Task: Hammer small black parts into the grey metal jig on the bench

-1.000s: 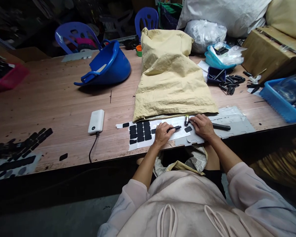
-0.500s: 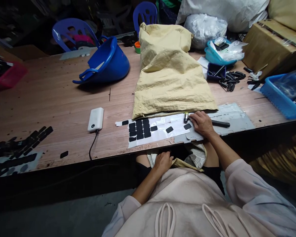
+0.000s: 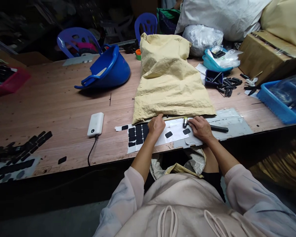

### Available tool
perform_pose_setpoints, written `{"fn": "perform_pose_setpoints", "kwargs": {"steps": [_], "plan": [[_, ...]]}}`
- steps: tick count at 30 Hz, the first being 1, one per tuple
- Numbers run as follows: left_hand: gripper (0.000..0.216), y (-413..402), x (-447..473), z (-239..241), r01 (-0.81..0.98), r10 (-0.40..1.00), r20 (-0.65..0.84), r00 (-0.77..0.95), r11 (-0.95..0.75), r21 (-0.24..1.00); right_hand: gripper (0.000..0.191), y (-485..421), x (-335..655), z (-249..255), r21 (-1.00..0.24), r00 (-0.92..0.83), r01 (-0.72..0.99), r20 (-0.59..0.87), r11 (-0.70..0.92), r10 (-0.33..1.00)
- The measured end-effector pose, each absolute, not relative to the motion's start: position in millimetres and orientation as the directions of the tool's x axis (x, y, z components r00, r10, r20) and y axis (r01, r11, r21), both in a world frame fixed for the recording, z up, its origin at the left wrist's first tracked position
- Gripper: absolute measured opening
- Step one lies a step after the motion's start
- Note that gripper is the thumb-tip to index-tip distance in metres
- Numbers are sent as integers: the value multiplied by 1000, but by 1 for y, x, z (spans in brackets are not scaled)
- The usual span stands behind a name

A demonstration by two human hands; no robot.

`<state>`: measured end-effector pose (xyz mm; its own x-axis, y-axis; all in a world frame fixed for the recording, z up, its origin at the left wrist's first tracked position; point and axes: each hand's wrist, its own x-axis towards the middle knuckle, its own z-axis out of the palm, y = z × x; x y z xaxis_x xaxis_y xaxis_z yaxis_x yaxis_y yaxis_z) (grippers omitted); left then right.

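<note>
My left hand [image 3: 157, 125] is at the front edge of the tan woven bag [image 3: 174, 80], its fingers curled in. Whatever they may pinch is hidden from me. Under that wrist runs a white backing sheet [image 3: 160, 142] with rows of black rounded pads [image 3: 138, 132]. My right hand [image 3: 200, 128] closes around the shaft of what looks like a hammer; its black handle [image 3: 219, 128] sticks out to the right and its silver and yellow head [image 3: 185, 122] to the left. Two loose black pads, one of them the pad [image 3: 168, 135], lie between my hands.
A white power bank [image 3: 95, 124] with a cable sits to the left. Further back stands a tilted blue basin [image 3: 108, 70]. On the right are a pile of black pieces [image 3: 229, 86], a blue tray [image 3: 273, 103] and a cardboard box [image 3: 271, 56]. A grey board [image 3: 236, 123] lies along the table edge.
My left hand has risen from my lap to the bag's front edge and now covers part of the pad sheet. My right hand stays on the hammer. The view has shifted slightly.
</note>
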<state>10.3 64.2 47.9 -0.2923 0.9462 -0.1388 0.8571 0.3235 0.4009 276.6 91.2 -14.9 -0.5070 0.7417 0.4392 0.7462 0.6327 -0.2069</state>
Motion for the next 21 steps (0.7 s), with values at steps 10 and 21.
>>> {"fn": "perform_pose_setpoints", "kwargs": {"steps": [10,21], "plan": [[25,108,23,33,810,916,-11,-400,359,463,20,91,277,-17,-217,-499,747,441,628,746],[14,82,2,42,780,932,-150,-330,359,514,20,91,276,-18,-225,-493,754,427,617,758]]}}
